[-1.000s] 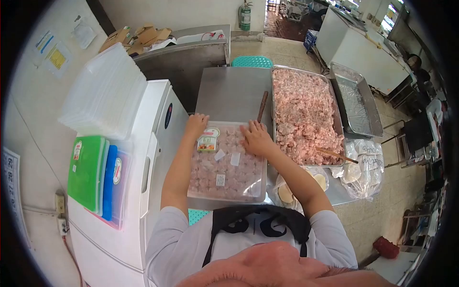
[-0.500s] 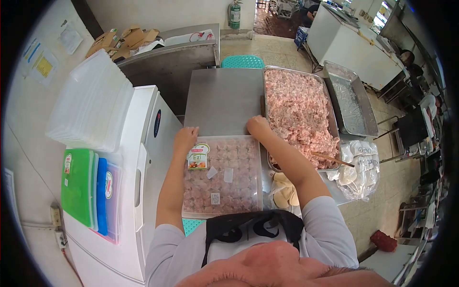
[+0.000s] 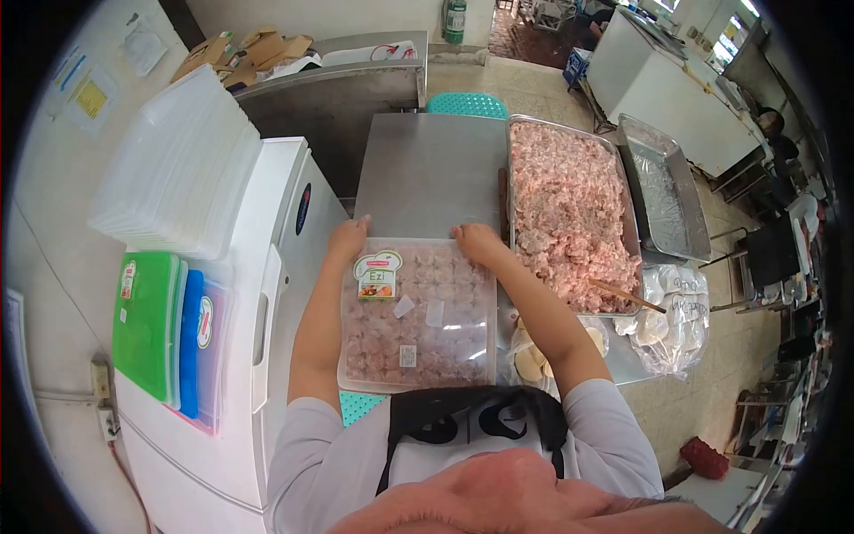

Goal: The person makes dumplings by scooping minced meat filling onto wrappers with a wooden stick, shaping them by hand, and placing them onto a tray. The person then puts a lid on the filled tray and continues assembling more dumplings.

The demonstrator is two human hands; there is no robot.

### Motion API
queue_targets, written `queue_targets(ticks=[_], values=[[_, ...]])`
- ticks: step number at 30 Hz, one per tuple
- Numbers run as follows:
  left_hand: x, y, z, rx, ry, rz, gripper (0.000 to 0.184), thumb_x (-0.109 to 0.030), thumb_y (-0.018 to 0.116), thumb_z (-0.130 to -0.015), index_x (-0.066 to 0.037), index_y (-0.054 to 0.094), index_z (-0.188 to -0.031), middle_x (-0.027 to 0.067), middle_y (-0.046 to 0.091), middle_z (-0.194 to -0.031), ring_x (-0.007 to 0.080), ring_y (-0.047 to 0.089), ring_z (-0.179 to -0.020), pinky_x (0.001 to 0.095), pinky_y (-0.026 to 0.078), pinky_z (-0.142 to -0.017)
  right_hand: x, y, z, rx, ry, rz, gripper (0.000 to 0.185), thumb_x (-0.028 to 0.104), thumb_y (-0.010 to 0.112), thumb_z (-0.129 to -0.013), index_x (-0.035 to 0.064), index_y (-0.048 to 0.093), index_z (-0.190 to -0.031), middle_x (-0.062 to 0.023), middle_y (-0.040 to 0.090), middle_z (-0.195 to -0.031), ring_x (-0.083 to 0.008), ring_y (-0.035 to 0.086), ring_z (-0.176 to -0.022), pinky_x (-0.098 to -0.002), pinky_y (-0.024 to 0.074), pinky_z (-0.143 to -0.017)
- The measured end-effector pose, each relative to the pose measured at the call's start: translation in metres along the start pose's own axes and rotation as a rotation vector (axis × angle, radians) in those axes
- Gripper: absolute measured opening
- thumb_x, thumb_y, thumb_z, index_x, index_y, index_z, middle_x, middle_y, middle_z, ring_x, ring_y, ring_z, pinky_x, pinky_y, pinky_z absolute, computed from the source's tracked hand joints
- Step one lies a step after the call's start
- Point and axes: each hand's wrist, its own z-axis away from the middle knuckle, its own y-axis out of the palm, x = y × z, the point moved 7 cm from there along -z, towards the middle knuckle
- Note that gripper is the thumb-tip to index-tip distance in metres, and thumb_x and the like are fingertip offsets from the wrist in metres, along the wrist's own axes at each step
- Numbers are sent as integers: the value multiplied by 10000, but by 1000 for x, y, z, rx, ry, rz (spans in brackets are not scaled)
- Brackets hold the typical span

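Note:
A lidded clear plastic container lies flat at the front of the steel table, with rows of pale pink pieces showing through its lid. On the lid are a green and white label and small paper pieces. My left hand is closed at the container's far left corner. At the far edge, right of the middle, my right hand grips the rim with curled fingers. To the right stands a metal tray of ground meat, with a wooden stick in it.
Stacked clear containers and green and blue lids rest on a white freezer at left. Right are another metal tray and bagged wrappers. A teal stool stands behind the table. A person is far right.
My right hand has gone from lying spread on the lid to curling at the far edge. The container sits nearer my body than at first. The camera view has shifted slightly.

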Motion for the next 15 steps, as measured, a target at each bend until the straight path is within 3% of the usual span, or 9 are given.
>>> queue_targets(ticks=[6,9,11,12,14,15], values=[[-1,1,-2,-84,28,-22,585,-447,348,-975,17,690,-877,273,650,-954,459,604,-944,516,458,-853,9,-8,2,6,-41,35,327,228,425,-929,-24,634,-937,-251,651,-910,-432,635,-889,-529,489,-835],[-13,-18,17,-213,5,-32,607,-451,341,-976,41,674,-852,285,648,-916,473,607,-901,519,468,-827,8,-10,8,-51,64,-23,412,302,440,-939,-28,684,-902,-284,643,-984,-438,599,-982,-506,468,-865],[-19,-30,32,-217,12,90,524,-394,369,-984,55,641,-985,278,640,-991,462,588,-967,498,456,-880,22,-27,19,-312,-35,98,319,267,510,-912,16,659,-1042,-241,610,-1125,-406,555,-1098,-483,448,-917],[-9,-26,43,-216,1,89,524,-394,369,-984,55,641,-985,278,640,-991,462,588,-967,498,456,-880,31,-27,33,-303,-41,95,319,267,510,-912,16,659,-1042,-241,610,-1125,-406,555,-1098,-483,448,-917],[2,-23,78,-347,220,152,441,-321,408,-987,24,537,-1231,255,591,-1158,431,544,-1082,470,427,-951,74,-24,81,-380,-332,280,285,257,515,-911,71,609,-1106,-169,545,-1191,-346,506,-1158,-454,422,-934],[10,-19,106,-402,244,111,424,-294,418,-988,-13,484,-1298,242,551,-1227,413,519,-1128,454,418,-967,84,-10,107,-290,-449,165,338,297,529,-907,80,583,-1161,-180,516,-1238,-360,479,-1191,-478,400,-960]])
